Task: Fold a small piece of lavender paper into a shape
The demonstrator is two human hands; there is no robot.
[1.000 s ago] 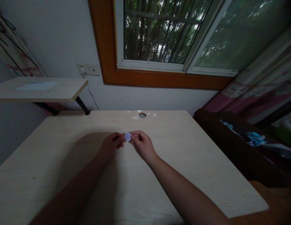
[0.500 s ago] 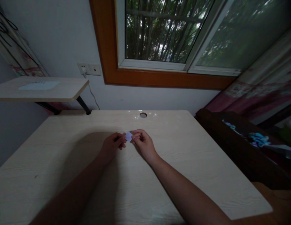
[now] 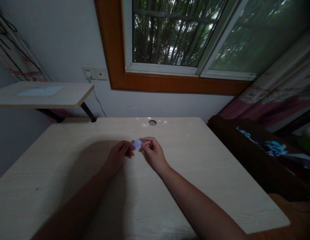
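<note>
A small pale lilac piece of paper (image 3: 137, 144), its outline like a diamond, is between my two hands above the pale wood-grain desk (image 3: 194, 186). My right hand (image 3: 154, 151) pinches its right corner between thumb and forefinger. On the other side, the thumb and forefinger of my left hand (image 3: 120, 153) are closed at the left corner. The fingertips cover both side corners, and any folds in the paper are too small to make out.
A raised shelf (image 3: 80, 96) on black legs stands at the back left, with a white sheet (image 3: 40, 91) on it. Near the desk's back edge is a round cable hole (image 3: 152, 122). Dark wooden furniture (image 3: 227, 140) stands to the right, bearing a crumpled blue cloth (image 3: 276, 148).
Slightly more of the lilac paper shows between my fingers, as my left fingertips cover less of its corner. Both hands stay almost in place.
</note>
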